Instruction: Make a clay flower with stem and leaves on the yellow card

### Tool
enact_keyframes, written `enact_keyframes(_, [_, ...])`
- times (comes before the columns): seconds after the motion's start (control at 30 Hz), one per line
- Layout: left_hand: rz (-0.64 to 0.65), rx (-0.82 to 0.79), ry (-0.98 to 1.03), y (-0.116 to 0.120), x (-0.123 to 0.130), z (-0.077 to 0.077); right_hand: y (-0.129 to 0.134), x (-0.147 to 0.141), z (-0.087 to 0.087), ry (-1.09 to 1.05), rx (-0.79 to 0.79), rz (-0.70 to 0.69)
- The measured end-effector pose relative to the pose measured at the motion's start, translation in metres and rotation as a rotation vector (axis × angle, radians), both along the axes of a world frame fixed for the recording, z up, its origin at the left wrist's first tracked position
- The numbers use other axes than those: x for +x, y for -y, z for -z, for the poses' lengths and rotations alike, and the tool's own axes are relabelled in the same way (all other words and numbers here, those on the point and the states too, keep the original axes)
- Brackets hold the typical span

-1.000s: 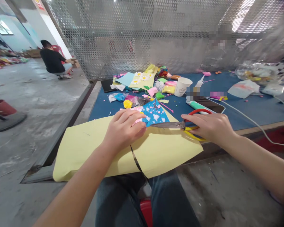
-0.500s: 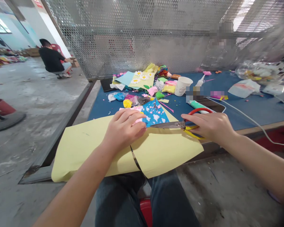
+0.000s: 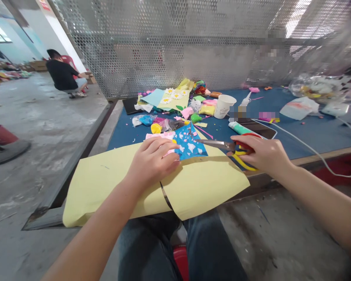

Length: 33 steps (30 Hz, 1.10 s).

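Left hand (image 3: 156, 156) holds the blue decorated piece (image 3: 189, 147) by its left part, above yellow sheeting (image 3: 210, 187) that overhangs the near edge of the bench (image 3: 324, 132). Scissors (image 3: 220, 144) point left over the piece, long axis roughly along that edge; right hand (image 3: 263, 152) grips their handles.

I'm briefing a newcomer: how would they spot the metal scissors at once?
Find the blue-topped table before the grey perforated metal screen. Near its front edge, the right hand holds the metal scissors, blades pointing toward the blue, white-patched sheet. Unlike that sheet, they have long grey blades and red and yellow handles.
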State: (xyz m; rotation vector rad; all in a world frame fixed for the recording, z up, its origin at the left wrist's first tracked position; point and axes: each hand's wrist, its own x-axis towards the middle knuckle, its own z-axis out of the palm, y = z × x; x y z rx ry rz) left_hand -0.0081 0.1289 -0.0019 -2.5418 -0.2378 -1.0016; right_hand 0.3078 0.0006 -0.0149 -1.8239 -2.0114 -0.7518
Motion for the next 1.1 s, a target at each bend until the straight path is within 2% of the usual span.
enact_keyframes(0.1, [0.016,-0.015,-0.040,0.000,-0.001,0.000,0.001,0.002,-0.001,-0.059,0.051,0.047])
enact_keyframes(0.23, [0.028,-0.025,-0.089,0.001,0.000,-0.003,0.009,-0.001,-0.008,-0.105,0.029,0.158])
enact_keyframes(0.4, [0.000,-0.087,-0.201,0.005,0.006,-0.012,0.019,-0.009,-0.018,-0.160,-0.103,0.216])
enact_keyframes(0.57, [-0.032,-0.156,-0.285,0.010,0.014,-0.017,0.017,-0.012,-0.021,-0.213,-0.272,0.262])
enact_keyframes(0.63, [-0.050,-0.175,-0.300,0.013,0.019,-0.015,0.014,-0.010,-0.019,-0.242,-0.304,0.299])
enact_keyframes(0.77, [-0.084,-0.140,-0.290,0.021,0.034,-0.007,0.009,-0.005,-0.016,-0.266,-0.267,0.368])
enact_keyframes(0.93, [-0.127,-0.072,-0.252,0.026,0.053,0.007,0.001,-0.006,-0.016,-0.233,-0.289,0.361])
enact_keyframes(1.1, [-0.196,-0.047,-0.200,0.024,0.059,0.013,-0.009,-0.007,-0.013,-0.224,-0.312,0.356])
